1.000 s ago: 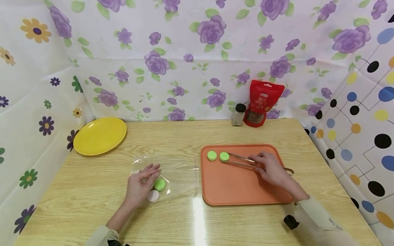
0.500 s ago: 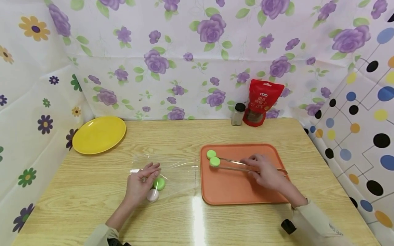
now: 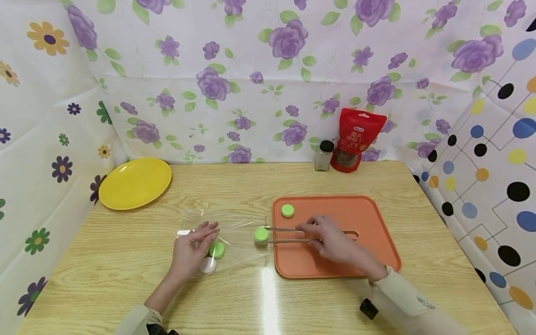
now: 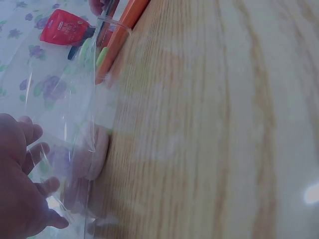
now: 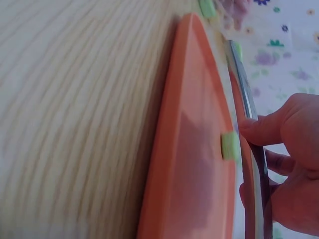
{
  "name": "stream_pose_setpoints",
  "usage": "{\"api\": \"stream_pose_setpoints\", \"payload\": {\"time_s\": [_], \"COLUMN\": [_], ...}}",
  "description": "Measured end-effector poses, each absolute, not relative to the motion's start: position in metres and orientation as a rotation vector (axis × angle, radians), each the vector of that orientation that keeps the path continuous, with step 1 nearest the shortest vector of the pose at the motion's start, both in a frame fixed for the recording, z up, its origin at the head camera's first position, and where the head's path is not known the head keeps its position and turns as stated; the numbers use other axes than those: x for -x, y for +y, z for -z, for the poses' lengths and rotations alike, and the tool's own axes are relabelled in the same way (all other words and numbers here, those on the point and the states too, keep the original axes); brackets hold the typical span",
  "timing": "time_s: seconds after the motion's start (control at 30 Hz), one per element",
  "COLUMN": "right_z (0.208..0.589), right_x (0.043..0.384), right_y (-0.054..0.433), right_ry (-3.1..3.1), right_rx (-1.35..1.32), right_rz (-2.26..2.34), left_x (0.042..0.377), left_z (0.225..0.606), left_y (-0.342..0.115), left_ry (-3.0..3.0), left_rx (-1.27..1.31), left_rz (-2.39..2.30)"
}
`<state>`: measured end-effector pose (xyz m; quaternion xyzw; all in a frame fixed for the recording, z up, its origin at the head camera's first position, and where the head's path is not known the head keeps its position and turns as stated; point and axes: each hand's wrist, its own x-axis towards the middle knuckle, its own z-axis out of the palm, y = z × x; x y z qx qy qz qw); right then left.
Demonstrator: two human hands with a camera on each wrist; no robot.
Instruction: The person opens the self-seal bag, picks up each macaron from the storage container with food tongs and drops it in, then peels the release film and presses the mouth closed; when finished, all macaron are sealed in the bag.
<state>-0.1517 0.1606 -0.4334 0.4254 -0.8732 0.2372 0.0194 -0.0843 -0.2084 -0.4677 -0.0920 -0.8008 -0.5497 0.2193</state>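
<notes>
My left hand (image 3: 190, 249) pinches a clear plastic bag (image 3: 244, 256) lying on the table. Inside the bag, beside the hand, are a green macaron (image 3: 217, 250) and a pale pink macaron (image 3: 208, 265); the pink one (image 4: 92, 154) shows through the film in the left wrist view. My right hand (image 3: 328, 239) grips metal tongs (image 3: 291, 240) over the tray's left side. Between the tong tips is another green macaron (image 3: 261, 235), held at the bag's right end; whether it is within the bag I cannot tell. One more green macaron (image 3: 287, 211) sits in the tray's far left corner.
The orange tray (image 3: 335, 265) lies on the wooden table (image 3: 234, 302), right of the bag. A yellow plate (image 3: 135, 184) stands at the back left. A black-capped glass jar (image 3: 324, 156) and a red pouch (image 3: 358, 135) stand at the back against a flowered cloth.
My right hand has moved left with the tongs, carrying a green macaron from the tray, past the other one, to the bag's right end. My left hand stays in place.
</notes>
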Motion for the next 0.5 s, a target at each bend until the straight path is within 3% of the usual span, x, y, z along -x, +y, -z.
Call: {"api": "stream_pose_setpoints", "payload": {"time_s": [0.5], "right_z": [0.444], "right_x": [0.158], "right_y": [0.087], "right_ry": [-2.658], "right_rx": [-1.362], "right_rz": [-0.672], "left_x": [0.083], "left_z": [0.466], "left_y": [-0.209], "left_ry": [-2.237], "left_rx": [0.239], "left_rz": [1.513]}}
